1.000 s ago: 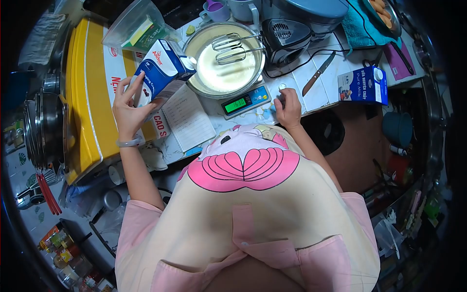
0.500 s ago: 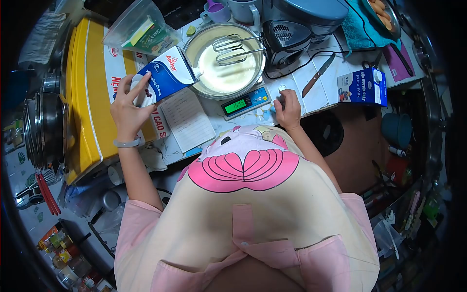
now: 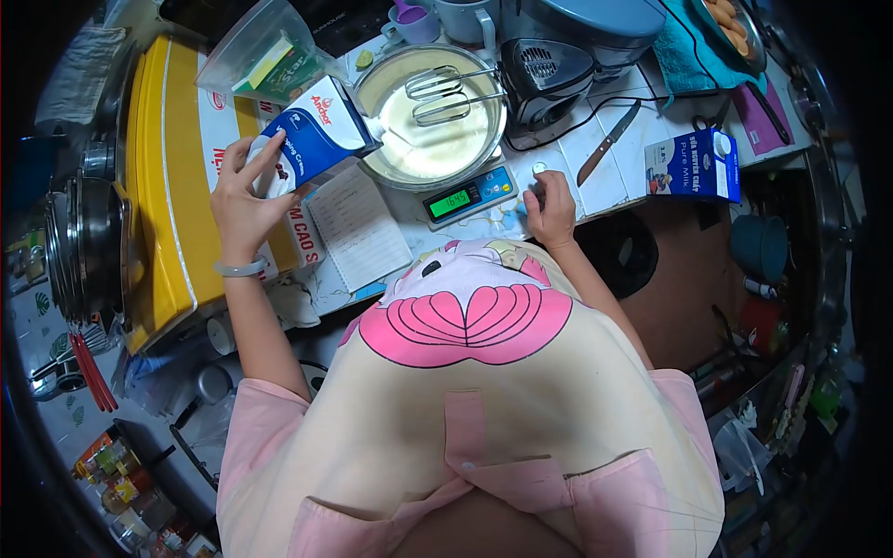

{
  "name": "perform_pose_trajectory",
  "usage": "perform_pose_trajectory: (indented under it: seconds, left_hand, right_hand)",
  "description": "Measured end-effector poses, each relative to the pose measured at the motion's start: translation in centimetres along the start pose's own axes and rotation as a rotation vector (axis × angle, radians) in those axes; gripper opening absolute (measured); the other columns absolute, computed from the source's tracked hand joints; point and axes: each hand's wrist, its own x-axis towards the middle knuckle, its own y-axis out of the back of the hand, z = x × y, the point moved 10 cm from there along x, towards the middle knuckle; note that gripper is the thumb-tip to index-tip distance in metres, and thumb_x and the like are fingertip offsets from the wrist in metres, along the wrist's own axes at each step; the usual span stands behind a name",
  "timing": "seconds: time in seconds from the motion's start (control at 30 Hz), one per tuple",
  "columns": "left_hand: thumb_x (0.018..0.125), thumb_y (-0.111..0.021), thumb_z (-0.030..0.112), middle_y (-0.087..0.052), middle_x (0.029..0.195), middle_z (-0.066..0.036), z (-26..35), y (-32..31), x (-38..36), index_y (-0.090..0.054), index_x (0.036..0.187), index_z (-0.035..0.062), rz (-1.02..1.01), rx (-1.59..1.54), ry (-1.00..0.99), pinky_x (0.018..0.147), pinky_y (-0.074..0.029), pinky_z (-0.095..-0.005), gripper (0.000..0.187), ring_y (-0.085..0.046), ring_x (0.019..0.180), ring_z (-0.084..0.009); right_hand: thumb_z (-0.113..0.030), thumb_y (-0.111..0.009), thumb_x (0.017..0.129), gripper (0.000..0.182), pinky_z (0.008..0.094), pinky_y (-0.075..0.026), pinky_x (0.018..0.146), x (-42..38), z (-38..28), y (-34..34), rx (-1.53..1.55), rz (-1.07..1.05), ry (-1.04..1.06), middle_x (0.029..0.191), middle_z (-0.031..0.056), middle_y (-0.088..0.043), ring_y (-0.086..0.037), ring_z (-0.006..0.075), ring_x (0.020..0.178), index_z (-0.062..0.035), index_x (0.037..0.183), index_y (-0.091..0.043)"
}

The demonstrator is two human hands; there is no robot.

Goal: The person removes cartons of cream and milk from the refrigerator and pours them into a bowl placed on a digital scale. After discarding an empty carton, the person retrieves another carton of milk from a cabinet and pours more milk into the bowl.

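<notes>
My left hand point(image 3: 244, 200) grips a blue and white whipping cream carton point(image 3: 312, 139), holding it tilted on its side. Its spout end reaches the left rim of a glass bowl point(image 3: 372, 172) with pale cream point(image 3: 433, 149) inside; I cannot make out any stream. Under the bowl is a kitchen scale point(image 3: 470, 197) with a lit green display. Two whisk beaters of a black hand mixer point(image 3: 549, 79) extend over the bowl. My right hand point(image 3: 553, 212) rests at the counter edge, fingers loosely bent and holding nothing visible, just below a small white cap point(image 3: 539, 168).
A handwritten notebook point(image 3: 361, 232) lies left of the scale. To the right are a knife point(image 3: 609, 144) and a blue milk carton point(image 3: 691, 166). The mixer's cord crosses the counter. A yellow box point(image 3: 167, 186) stands at the left, near a clear plastic container point(image 3: 265, 56).
My left hand has turned the whipping cream carton, so its printed front shows more and its spout end sits slightly higher. My right hand stays put, and the scale's display looks unchanged.
</notes>
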Motion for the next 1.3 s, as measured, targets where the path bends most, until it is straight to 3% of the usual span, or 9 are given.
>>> perform_pose_trajectory:
  seconds: [0.1,0.23,0.33,0.53,0.8,0.9,1.0,1.17,1.3]
  left_hand:
    - [0.052,-0.087,0.016,-0.058,0.119,-0.003,-2.1,-1.3,-0.4,-0.067,0.123,0.0302,-0.026,-0.263,0.179,0.069,-0.053,-0.0265,0.075,-0.063,0.094,-0.016]
    - [0.052,-0.089,0.014,-0.056,0.114,0.0,-3.0,-2.7,-0.7,-0.066,0.125,0.0266,-0.044,-0.45,0.208,0.061,-0.046,-0.0201,0.077,-0.056,0.084,-0.0083]
    - [0.052,-0.089,0.012,-0.055,0.113,0.001,-3.7,-3.5,-1.1,-0.066,0.125,0.0251,-0.03,-0.535,0.191,0.058,-0.043,-0.0189,0.078,-0.052,0.079,-0.006]
    - [0.052,-0.089,0.012,-0.053,0.114,0.003,-4.3,-3.5,-1.6,-0.065,0.126,0.0235,-0.025,-0.613,0.182,0.057,-0.041,-0.0176,0.079,-0.048,0.075,-0.0045]
    - [0.052,-0.088,0.016,-0.057,0.117,-0.001,-2.2,-1.9,-1.0,-0.066,0.124,0.0298,-0.097,-0.311,0.238,0.064,-0.05,-0.0238,0.076,-0.061,0.089,-0.0122]
    - [0.053,-0.087,0.018,-0.059,0.12,-0.003,-1.1,-1.6,-0.7,-0.067,0.122,0.0322,-0.073,-0.129,0.098,0.074,-0.055,-0.0306,0.072,-0.064,0.101,-0.0203]
    - [0.054,-0.086,0.019,-0.059,0.121,-0.003,-0.3,-1.5,-0.4,-0.067,0.121,0.0324,-0.088,-0.083,0.085,0.077,-0.056,-0.0322,0.071,-0.065,0.102,-0.0223]
    - [0.053,-0.085,0.019,-0.059,0.122,-0.004,0.7,-1.5,0.0,-0.067,0.121,0.0338,-0.096,0.053,0.002,0.078,-0.056,-0.0319,0.071,-0.065,0.102,-0.0229]
    - [0.054,-0.085,0.019,-0.059,0.123,-0.004,0.9,-1.3,0.5,-0.067,0.121,0.0345,-0.114,0.078,-0.013,0.078,-0.056,-0.0316,0.071,-0.065,0.102,-0.0227]
  right_hand:
    - [-0.022,-0.062,0.088,0.028,0.0341,-0.047,0.059,0.0,-0.3,0.1,-0.021,0.015,0.043,0.095,0.0143,-0.056,-0.056,0.0254,0.066,-0.0004,0.105,-0.055]
    - [-0.023,-0.062,0.088,0.029,0.0341,-0.047,0.06,0.0,-0.3,0.1,-0.014,0.014,0.036,0.095,0.0144,-0.056,-0.056,0.0257,0.066,-0.0004,0.105,-0.055]
    - [-0.025,-0.065,0.085,0.032,0.0386,-0.047,0.065,-0.1,0.2,-0.1,-0.001,-0.005,-0.01,0.096,0.0173,-0.057,-0.057,0.0327,0.075,-0.0007,0.104,-0.054]
    - [-0.026,-0.065,0.086,0.033,0.039,-0.047,0.066,-0.1,0.3,-0.3,0.001,-0.021,-0.021,0.097,0.0178,-0.057,-0.057,0.0336,0.076,-0.0005,0.104,-0.054]
    - [-0.023,-0.062,0.089,0.029,0.0341,-0.047,0.06,0.0,-0.3,0.0,-0.026,0.019,0.064,0.095,0.0145,-0.055,-0.055,0.0255,0.067,-0.0001,0.106,-0.054]
    - [-0.023,-0.062,0.089,0.03,0.0341,-0.047,0.06,-0.1,-0.4,0.0,-0.03,0.017,0.061,0.095,0.0145,-0.055,-0.055,0.0255,0.067,0.0001,0.106,-0.054]
    - [-0.028,-0.064,0.087,0.033,0.0393,-0.047,0.066,-0.1,0.2,-0.3,0.002,-0.015,-0.019,0.097,0.0181,-0.057,-0.056,0.0342,0.077,-0.0002,0.104,-0.054]
    - [-0.027,-0.064,0.087,0.033,0.0393,-0.047,0.066,-0.1,0.3,-0.3,0.002,-0.011,-0.012,0.097,0.0179,-0.057,-0.056,0.0336,0.076,-0.0004,0.104,-0.054]
    - [-0.024,-0.062,0.089,0.03,0.0339,-0.047,0.06,-0.1,-0.2,0.0,-0.028,0.015,0.047,0.095,0.0146,-0.055,-0.055,0.0255,0.067,0.0001,0.106,-0.054]
